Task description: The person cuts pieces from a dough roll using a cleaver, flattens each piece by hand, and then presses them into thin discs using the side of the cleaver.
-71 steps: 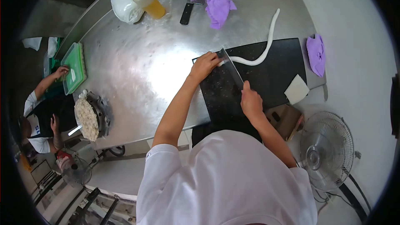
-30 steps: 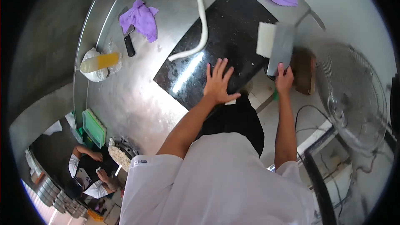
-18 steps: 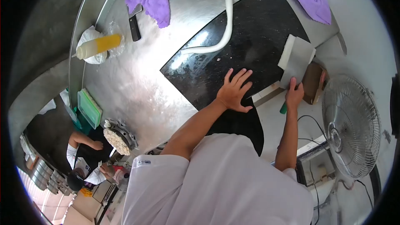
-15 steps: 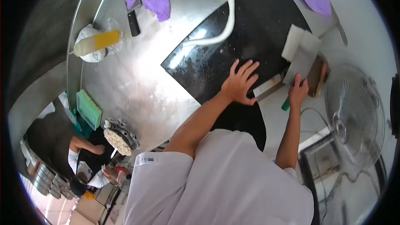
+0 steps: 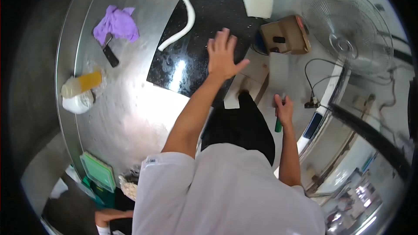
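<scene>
My left hand lies with spread fingers on or just over the black board, holding nothing. My right hand grips the green handle of a wide-bladed scraper or knife, whose metal blade points away from me, beyond the board's right edge. A long white dough rope curves across the board's left part. The white block sits at the board's far right corner, apart from the blade.
A purple cloth, black-handled knife and yellow bottle are on the metal table at left. A cardboard box and fan stand right. A co-worker's arm shows lower left, near a green container.
The view has turned and shifted, so most things sit elsewhere in it. The blade in my right hand has come away from the white block. My left hand remains spread at the board.
</scene>
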The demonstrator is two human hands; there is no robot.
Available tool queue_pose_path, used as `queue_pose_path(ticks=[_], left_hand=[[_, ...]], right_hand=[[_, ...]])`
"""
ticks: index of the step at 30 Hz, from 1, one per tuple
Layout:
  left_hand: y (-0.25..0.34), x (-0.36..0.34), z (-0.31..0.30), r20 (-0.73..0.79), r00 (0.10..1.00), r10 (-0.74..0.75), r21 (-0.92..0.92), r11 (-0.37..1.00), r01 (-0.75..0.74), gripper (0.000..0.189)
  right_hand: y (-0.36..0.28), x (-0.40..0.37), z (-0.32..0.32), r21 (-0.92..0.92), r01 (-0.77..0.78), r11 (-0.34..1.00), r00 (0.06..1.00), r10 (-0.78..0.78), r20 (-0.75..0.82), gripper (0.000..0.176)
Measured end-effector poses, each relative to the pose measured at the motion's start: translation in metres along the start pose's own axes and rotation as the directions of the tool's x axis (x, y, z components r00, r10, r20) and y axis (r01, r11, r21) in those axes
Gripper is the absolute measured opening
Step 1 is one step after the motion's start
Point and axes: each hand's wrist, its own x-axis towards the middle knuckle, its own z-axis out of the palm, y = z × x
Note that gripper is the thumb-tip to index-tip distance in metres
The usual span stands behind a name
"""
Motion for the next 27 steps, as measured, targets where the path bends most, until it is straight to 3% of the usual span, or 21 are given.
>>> queue_pose_path(ticks=[1,2,3,4,6,7,8,9,10,12,13,16,20,22,24,25,26,27], left_hand=[[-0.004,0.002,0.005,0.021,1.000,0.015,-0.007,1.000,-0.015,0.077],[-0.017,0.009,0.014,-0.173,0.966,-0.190,-0.363,0.924,0.117,0.073],[-0.029,0.034,0.015,-0.313,0.857,-0.410,-0.677,0.729,0.101,0.070],[-0.028,0.043,0.004,-0.259,0.744,-0.615,-0.759,0.606,0.237,0.062],[-0.024,0.034,-0.023,-0.309,0.807,-0.503,-0.578,0.773,0.261,0.081],[-0.017,0.018,-0.016,-0.288,0.889,-0.355,-0.345,0.905,0.249,0.085],[-0.012,-0.008,0.000,-0.219,0.952,-0.212,-0.087,0.976,0.197,0.089],[-0.018,-0.033,0.016,0.109,0.975,-0.194,0.184,0.968,0.172,0.107],[-0.016,-0.040,0.006,0.117,0.974,-0.194,0.207,0.964,0.167,0.107],[-0.009,-0.030,-0.006,0.257,0.933,-0.250,0.237,0.953,0.190,0.110],[-0.010,-0.021,-0.004,0.245,0.940,-0.240,0.253,0.951,0.177,0.111],[-0.013,0.004,-0.004,0.335,0.928,-0.164,0.298,0.953,0.061,0.112],[-0.031,0.045,-0.001,0.290,0.956,-0.037,0.256,0.966,-0.040,0.114],[-0.032,0.065,-0.009,0.365,0.931,-0.019,0.269,0.959,-0.086,0.119],[-0.032,0.049,-0.006,0.427,0.902,0.053,0.274,0.944,-0.185,0.121],[-0.032,0.029,-0.006,0.434,0.896,0.094,0.208,0.957,-0.201,0.120],[-0.033,0.012,-0.001,0.445,0.887,0.123,0.135,0.970,-0.201,0.118],[-0.029,0.018,-0.003,0.501,0.856,0.127,0.139,0.965,-0.224,0.119]], right_hand=[[0.006,-0.014,0.001,0.010,-0.022,1.000,1.000,0.022,-0.012,0.043],[0.009,-0.024,0.004,-0.031,0.064,0.997,0.996,-0.062,0.064,0.045],[-0.002,-0.006,0.017,-0.042,0.193,0.980,0.975,-0.187,0.118,0.048],[-0.014,0.011,0.030,-0.046,0.314,0.948,0.938,-0.303,0.168,0.052],[-0.043,0.030,0.055,-0.186,0.364,0.913,0.876,-0.268,0.401,0.054],[-0.052,0.046,0.068,-0.175,0.373,0.911,0.870,-0.278,0.408,0.054],[-0.059,0.059,0.085,-0.205,0.473,0.857,0.796,-0.316,0.517,0.055],[-0.064,0.067,0.098,-0.216,0.569,0.793,0.709,-0.341,0.618,0.058],[-0.071,0.067,0.103,-0.192,0.567,0.801,0.702,-0.348,0.621,0.058],[-0.090,0.070,0.097,-0.361,0.647,0.671,0.704,-0.344,0.622,0.068],[-0.090,0.069,0.099,-0.412,0.635,0.653,0.721,-0.311,0.619,0.077],[-0.099,0.070,0.099,-0.426,0.576,0.698,0.772,-0.294,0.563,0.080],[-0.115,0.085,0.108,-0.387,0.573,0.723,0.797,-0.380,0.470,0.077],[-0.120,0.081,0.108,-0.378,0.545,0.748,0.811,-0.356,0.464,0.080],[-0.112,0.066,0.112,-0.289,0.457,0.841,0.826,-0.280,0.490,0.081],[-0.089,0.053,0.118,-0.318,0.470,0.824,0.824,-0.279,0.494,0.087],[-0.056,0.044,0.126,-0.201,0.558,0.805,0.780,-0.427,0.458,0.090],[-0.057,0.039,0.128,-0.214,0.573,0.791,0.793,-0.469,0.390,0.090]])
